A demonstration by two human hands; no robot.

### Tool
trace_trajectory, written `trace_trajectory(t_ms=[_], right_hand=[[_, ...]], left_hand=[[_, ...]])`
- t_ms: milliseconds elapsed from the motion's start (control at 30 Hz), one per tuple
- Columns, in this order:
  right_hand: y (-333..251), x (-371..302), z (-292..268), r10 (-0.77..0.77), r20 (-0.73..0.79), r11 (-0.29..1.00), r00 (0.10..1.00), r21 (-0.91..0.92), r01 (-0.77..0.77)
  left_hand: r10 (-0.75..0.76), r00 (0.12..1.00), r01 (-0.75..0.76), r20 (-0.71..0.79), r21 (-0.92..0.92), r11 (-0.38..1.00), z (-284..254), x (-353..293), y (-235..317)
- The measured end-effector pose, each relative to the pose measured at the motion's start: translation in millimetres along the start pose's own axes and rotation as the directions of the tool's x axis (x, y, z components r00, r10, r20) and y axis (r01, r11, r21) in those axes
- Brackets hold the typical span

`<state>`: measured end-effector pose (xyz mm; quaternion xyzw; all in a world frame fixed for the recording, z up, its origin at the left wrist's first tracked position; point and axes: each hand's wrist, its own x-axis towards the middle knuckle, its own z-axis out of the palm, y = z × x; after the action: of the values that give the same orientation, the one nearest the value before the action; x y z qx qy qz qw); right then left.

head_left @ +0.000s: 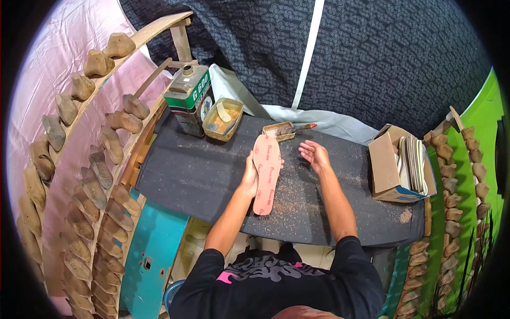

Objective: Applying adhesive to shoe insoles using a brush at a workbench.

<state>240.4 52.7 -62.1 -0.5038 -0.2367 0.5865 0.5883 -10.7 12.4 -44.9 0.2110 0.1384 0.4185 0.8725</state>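
Note:
A salmon-pink insole board [267,178] with printed marks, shaped like a shoe sole, is held up over the table. My left hand [249,173] grips it from its left edge, fingertips showing at the right edge. To the right of the sole, my right hand [314,154] is raised with its fingers stretched out and nothing in it. Just beyond the sole lies a small shallow tray [271,129], partly covered by it. A brush [297,128] with a dark handle and red tip rests across that tray.
A green and black metal can [190,101] stands at the far left of the dark table [180,170], beside a yellowish tub [213,133]. A cardboard box [387,165] of stacked flat pieces sits at right. Wooden shoe lasts [98,167] line racks on both sides. Shavings are scattered mid-table.

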Motion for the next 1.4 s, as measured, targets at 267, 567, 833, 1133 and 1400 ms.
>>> trace_trajectory(t_ms=[267,567,833,1133,1400], right_hand=[[38.6,-88.0,32.0,0.067,0.348,0.986,0.935,-0.168,-0.008],[78.6,-171.1,57.2,0.079,0.53,0.971,0.844,-0.234,0.056],[108.4,-213.2,37.0,0.252,0.671,0.918,0.698,-0.395,0.048],[153.9,-281.7,5.6,0.453,0.704,0.839,0.548,-0.545,0.006],[211.0,-351.2,20.2,0.592,0.712,0.749,0.377,-0.659,0.07]], left_hand=[[0.091,0.995,-0.092,-0.047,-0.031,0.995,-0.3,-19.2,-4.2],[0.217,0.966,-0.213,-0.142,0.046,0.976,18.3,-105.3,-39.3],[0.417,0.835,-0.366,-0.358,0.205,0.908,16.6,-196.0,-97.1],[0.448,0.632,-0.298,-0.633,0.336,0.894,20.0,-299.9,-194.4],[0.505,0.443,-0.392,-0.741,0.346,0.852,0.4,-396.9,-257.4]])
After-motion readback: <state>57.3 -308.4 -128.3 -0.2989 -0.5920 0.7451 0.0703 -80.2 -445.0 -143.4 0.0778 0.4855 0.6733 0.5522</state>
